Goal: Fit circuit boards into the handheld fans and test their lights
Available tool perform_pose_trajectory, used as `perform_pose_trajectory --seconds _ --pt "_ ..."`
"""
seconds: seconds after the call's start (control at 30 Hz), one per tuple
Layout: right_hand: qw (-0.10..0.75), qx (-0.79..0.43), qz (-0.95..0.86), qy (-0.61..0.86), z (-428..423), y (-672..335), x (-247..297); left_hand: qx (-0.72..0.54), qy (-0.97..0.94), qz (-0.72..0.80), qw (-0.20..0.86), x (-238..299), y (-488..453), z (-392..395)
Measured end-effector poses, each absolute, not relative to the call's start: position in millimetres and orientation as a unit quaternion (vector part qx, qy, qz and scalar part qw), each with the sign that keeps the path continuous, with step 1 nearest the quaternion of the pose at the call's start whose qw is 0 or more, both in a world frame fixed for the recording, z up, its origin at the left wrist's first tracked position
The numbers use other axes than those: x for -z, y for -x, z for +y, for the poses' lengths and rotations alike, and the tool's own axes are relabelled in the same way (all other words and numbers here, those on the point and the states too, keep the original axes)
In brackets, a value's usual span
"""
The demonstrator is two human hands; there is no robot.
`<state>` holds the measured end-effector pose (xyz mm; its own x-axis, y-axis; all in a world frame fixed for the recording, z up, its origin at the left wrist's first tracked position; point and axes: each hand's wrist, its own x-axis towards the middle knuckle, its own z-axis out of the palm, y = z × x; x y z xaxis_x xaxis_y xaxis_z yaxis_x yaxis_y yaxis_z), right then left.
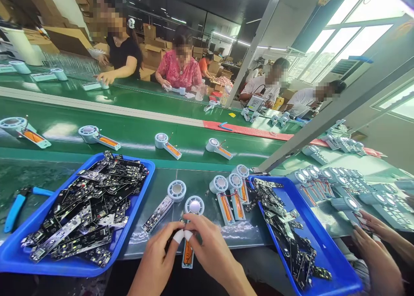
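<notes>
Both of my hands are on a light-blue handheld fan (195, 206) at the front edge of the bench. Its round head points away from me, and an orange strip shows in the open handle below my fingers. My left hand (161, 249) and my right hand (211, 243) are closed in pinches that meet over the top of the handle, white covers on the thumbs. What lies right between the fingertips is hidden. Left of it rests another fan (176, 189) with a circuit board (158, 214) along its handle. Several open fans (235, 181) stand to the right.
Blue trays of circuit boards stand left (147, 175) and right (343, 270). Blue cutters (16, 212) lie far left. Fans sit spaced along the green conveyor (139, 134). A co-worker's hands (371, 240) hold a fan at right; other people work across the belt. A metal post (281, 153) slants up.
</notes>
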<state>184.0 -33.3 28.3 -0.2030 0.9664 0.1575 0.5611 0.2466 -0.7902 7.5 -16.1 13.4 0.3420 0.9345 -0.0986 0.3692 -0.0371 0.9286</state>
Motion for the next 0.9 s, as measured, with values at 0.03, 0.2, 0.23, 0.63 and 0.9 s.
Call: perform_pose_trajectory --seconds 0.03,0.2,0.23,0.63,0.9 --pt "0.336 -0.298 -0.716 0.535 -33.6 -183.1 -28.0 -0.295 -0.668 0.489 0.478 -12.4 -7.4 -16.0" --pt "0.321 -0.255 -0.746 0.525 -33.2 -177.6 -28.4 -0.291 -0.652 0.528 0.46 -0.8 -8.8 -17.6" --pt "0.323 -0.241 -0.754 0.518 -32.9 -176.8 -27.4 -0.288 -0.641 0.535 0.469 -0.1 -9.8 -17.9" --pt "0.355 -0.075 -0.759 0.54 -31.2 -174.0 -21.1 -0.335 -0.526 0.54 0.565 -2.9 -15.0 -21.3" --pt "0.295 -0.094 -0.764 0.566 -31.5 -171.4 -30.3 -0.335 -0.558 0.541 0.533 3.1 -11.1 -26.8"
